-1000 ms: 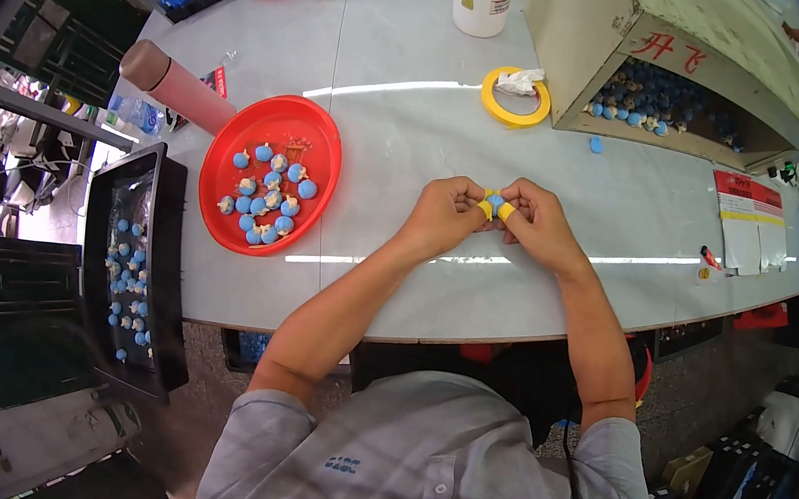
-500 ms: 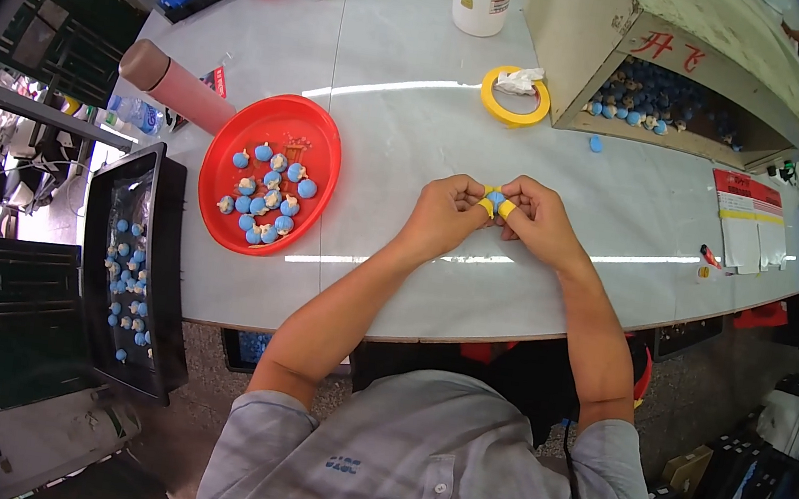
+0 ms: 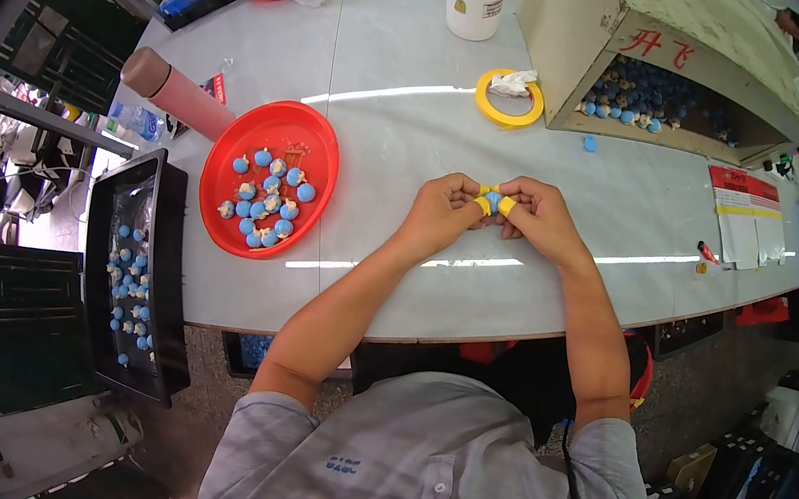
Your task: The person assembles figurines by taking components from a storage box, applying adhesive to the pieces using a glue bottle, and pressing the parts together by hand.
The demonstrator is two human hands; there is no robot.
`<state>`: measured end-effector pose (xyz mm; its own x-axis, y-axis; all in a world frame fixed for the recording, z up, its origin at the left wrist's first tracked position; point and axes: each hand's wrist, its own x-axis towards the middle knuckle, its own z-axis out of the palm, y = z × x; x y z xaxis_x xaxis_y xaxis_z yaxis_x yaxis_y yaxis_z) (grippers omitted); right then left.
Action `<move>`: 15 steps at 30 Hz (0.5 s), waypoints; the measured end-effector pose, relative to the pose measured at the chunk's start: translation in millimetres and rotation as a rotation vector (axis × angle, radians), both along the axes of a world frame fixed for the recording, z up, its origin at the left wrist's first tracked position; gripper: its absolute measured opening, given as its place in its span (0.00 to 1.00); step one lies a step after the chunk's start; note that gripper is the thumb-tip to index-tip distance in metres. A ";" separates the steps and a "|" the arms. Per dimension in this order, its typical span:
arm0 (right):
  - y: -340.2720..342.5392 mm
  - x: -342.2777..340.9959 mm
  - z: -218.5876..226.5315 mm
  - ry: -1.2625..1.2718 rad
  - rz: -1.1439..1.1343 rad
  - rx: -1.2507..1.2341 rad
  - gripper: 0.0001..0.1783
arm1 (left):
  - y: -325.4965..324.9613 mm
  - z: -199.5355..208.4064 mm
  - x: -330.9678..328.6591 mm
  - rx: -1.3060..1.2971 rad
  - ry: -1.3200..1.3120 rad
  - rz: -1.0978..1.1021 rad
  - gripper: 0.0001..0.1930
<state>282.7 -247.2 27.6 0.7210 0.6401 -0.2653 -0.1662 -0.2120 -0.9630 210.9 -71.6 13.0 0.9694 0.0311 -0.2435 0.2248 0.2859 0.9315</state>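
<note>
My left hand (image 3: 440,215) and my right hand (image 3: 542,222) meet above the table, both pinching a small blue piece (image 3: 493,201) between thumbs and fingers. Yellow wraps cover the fingertips and hide much of the piece. To the left of my hands lies a red round tray (image 3: 318,207) with several small blue-and-cream balls (image 3: 263,158) in it. A roll of yellow tape (image 3: 507,120) with a crumpled white scrap on it lies beyond my hands.
At the left edge sits a black bin (image 3: 170,320) with more balls. A pink bottle (image 3: 177,97) lies by the tray. Farther back are a white bottle (image 3: 473,2) and an open-fronted box (image 3: 565,100) with many balls. Printed sheets (image 3: 743,209) lie right.
Both hands stay together on the small blue piece, with slight finger movement. The whole view has shifted a little.
</note>
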 end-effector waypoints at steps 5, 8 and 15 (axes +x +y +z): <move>1.0 0.2 -4.9 -0.016 0.014 0.015 0.08 | 4.5 -6.9 1.2 0.042 -0.002 -0.027 0.10; 2.1 -0.7 -9.2 -0.041 0.027 0.019 0.07 | 3.8 -8.3 1.4 0.067 -0.004 -0.029 0.09; 3.4 -3.8 -8.5 -0.084 0.034 -0.001 0.06 | 0.7 -9.2 -1.1 0.091 -0.001 -0.002 0.08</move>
